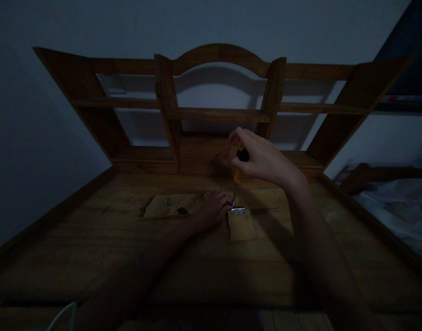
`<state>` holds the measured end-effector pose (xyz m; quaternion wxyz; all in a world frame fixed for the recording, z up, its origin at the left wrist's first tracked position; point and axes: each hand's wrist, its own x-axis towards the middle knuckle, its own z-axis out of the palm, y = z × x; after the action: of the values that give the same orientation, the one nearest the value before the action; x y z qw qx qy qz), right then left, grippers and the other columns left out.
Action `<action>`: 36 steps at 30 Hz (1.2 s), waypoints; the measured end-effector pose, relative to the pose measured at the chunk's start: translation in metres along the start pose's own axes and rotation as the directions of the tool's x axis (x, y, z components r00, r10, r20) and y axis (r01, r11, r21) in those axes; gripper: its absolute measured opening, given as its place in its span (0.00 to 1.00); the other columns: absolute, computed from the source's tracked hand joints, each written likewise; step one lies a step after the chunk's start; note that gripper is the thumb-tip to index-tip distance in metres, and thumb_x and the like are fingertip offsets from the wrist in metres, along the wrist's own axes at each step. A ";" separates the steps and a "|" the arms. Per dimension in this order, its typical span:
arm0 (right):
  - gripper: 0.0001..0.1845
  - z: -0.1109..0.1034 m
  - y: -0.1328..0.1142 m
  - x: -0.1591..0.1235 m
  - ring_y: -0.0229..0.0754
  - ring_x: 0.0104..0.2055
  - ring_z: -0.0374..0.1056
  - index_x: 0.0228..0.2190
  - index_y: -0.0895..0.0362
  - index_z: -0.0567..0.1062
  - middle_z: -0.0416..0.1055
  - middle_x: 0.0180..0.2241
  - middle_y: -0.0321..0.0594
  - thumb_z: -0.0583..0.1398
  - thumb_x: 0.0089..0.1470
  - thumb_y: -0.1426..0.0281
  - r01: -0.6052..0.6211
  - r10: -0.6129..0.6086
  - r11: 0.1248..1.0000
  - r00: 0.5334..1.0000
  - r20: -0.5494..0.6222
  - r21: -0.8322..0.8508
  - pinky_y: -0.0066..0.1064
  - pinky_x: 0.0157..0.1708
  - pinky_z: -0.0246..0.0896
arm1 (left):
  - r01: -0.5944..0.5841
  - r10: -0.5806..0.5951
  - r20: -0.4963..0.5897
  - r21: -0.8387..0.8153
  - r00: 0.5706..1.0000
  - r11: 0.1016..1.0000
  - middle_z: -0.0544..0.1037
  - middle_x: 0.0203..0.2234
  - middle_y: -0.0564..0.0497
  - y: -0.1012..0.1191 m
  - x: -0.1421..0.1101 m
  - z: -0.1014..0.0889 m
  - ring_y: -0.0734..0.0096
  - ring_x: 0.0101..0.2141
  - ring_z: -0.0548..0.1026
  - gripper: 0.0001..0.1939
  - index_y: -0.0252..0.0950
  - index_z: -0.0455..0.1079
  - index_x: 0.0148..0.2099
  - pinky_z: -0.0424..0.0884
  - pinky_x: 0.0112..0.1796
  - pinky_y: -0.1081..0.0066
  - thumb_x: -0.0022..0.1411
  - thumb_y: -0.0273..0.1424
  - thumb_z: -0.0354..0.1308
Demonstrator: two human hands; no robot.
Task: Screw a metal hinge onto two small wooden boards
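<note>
My right hand (262,154) is closed round the yellow and black handle of a screwdriver (238,176). Its shaft slants down, with the tip at the left end of a small silver metal hinge (238,211). That hinge lies at the back edge of a small pale wooden piece (241,227). Beside the screwdriver tip, my left hand (216,208) rests low with its fingers curled together; whatever they pinch is hidden in the dim light. Left of that hand lies a longer pale board (165,204) with dark, rough patches.
Everything rests on a wooden desktop (183,271) with raised side edges. Behind it stands a wooden shelf unit (217,115) against the wall. A small thin metal object (103,210) lies at left, and a white cable (62,315) at lower left. Pale crumpled material (396,211) is at right.
</note>
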<state>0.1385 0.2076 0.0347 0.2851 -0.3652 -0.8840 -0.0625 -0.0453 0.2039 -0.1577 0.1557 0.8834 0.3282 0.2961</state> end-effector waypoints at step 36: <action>0.20 -0.003 -0.003 0.000 0.51 0.46 0.67 0.49 0.53 0.64 0.68 0.50 0.42 0.57 0.53 0.66 0.005 -0.006 0.999 1.000 0.023 0.036 0.43 0.47 0.59 | 0.009 -0.009 0.006 0.018 1.000 1.000 0.70 0.41 0.47 0.001 0.001 0.000 0.64 0.44 0.68 0.07 0.37 0.65 0.42 0.66 0.47 0.65 0.71 0.31 0.47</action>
<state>0.1377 0.2041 0.0373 0.2813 -0.3583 -0.8892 -0.0433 -0.0447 0.2040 -0.1568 0.1499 0.8843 0.3342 0.2896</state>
